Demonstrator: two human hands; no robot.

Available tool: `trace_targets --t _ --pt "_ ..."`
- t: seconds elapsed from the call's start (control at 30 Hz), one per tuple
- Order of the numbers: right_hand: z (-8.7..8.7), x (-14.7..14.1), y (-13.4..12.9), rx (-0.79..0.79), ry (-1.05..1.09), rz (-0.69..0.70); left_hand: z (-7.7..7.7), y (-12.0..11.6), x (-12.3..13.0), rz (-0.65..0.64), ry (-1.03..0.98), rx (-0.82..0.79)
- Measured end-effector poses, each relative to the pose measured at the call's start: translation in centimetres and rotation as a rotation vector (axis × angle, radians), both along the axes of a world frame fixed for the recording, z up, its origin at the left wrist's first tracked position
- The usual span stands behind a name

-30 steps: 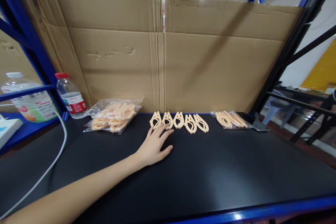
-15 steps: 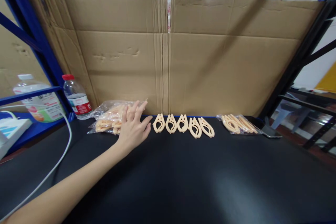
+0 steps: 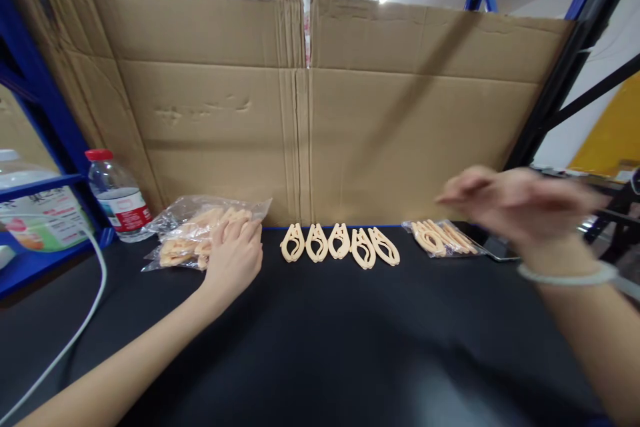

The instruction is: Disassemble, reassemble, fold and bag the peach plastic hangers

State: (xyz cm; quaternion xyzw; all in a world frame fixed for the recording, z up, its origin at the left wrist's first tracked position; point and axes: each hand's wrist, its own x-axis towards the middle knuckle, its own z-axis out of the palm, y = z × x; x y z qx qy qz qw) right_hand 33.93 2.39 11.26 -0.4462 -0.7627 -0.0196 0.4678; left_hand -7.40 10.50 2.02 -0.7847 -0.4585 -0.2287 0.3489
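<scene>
My left hand (image 3: 234,259) rests on the right side of a clear plastic bag (image 3: 187,235) of cream folding pieces, its fingers bent over the bag and pressed together. Several cream oval pieces (image 3: 317,243) lie in a row on the black table, right of that hand. Farther right is a second clear bag (image 3: 443,238) with similar pieces. My right hand (image 3: 520,203), with a pale bangle at the wrist, is raised above the table's right side, beyond the second bag. Motion blur smears its fingers.
A red-capped bottle (image 3: 120,200) and a larger labelled bottle (image 3: 43,210) stand at the left. A white cable (image 3: 95,300) curves over the left table edge. Behind, cardboard (image 3: 215,107) forms a wall. A phone (image 3: 500,248) lies partly hidden at the right.
My left hand has closed its spread fingers over the bag. My right hand has come into view from the right, raised. The camera view has shifted slightly to the right.
</scene>
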Motion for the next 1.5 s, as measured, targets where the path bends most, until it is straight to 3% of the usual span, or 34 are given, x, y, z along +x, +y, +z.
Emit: trace_targets --t 0.1,0.13,0.23,0.3,0.47,0.57,0.63,0.73,0.87,0.97,1.07,1.17,1.33,1.5 --pt "-5.2 -3.2 2.5 -0.258 0.154 0.243 -0.2 -1.6 1.6 -0.155 0.048 -0.005" --pt "-7.2 -4.3 3.1 -0.274 0.144 0.238 -0.3 -2.4 2.4 -0.268 0.083 -0.01" --pt "-11.3 -6.4 3.6 -0.132 -0.106 0.218 -0.7 -4.9 4.4 -0.635 0.224 -0.044" --pt "-12.2 -6.8 3.1 -0.049 -0.246 0.242 -1.0 -6.0 5.2 -0.79 0.264 -0.092" --pt "-11.3 -7.0 1.7 0.179 -0.379 0.23 -1.7 -6.5 5.3 -0.901 0.264 -0.211" --pt "-11.0 -7.2 1.4 0.175 -0.548 0.304 -1.8 -6.6 5.3 -0.999 0.154 -0.276" --pt "-11.0 -7.5 1.1 0.144 -0.604 0.325 -1.8 -6.8 5.5 -1.04 -0.028 -0.328" --pt "-11.1 -8.2 0.4 0.126 -0.656 0.337 -1.7 -6.8 5.8 -0.967 -0.35 -0.418" --pt "-11.2 -8.8 -0.1 0.063 -0.664 0.424 -2.2 -5.8 5.7 -0.816 -0.537 -0.506" --pt "-10.9 -8.8 -0.2 -0.099 -0.562 0.548 -2.8 -5.3 5.6 -0.779 -0.49 -0.569" --pt "-10.7 -8.5 -0.2 -0.244 -0.41 0.62 -3.1 -5.3 5.6 -0.765 -0.292 -0.671" --pt "-10.8 -8.4 0.0 -0.23 -0.365 0.506 -3.2 -5.5 5.7 -0.746 -0.164 -0.683" --pt "-11.4 -8.1 0.8 -0.207 -0.529 0.349 -3.1 -5.6 5.7 -0.785 -0.052 -0.624" --pt "-12.1 -5.6 3.3 -0.16 -0.402 0.263 -3.1 -5.5 5.6 -0.83 -0.025 -0.589"
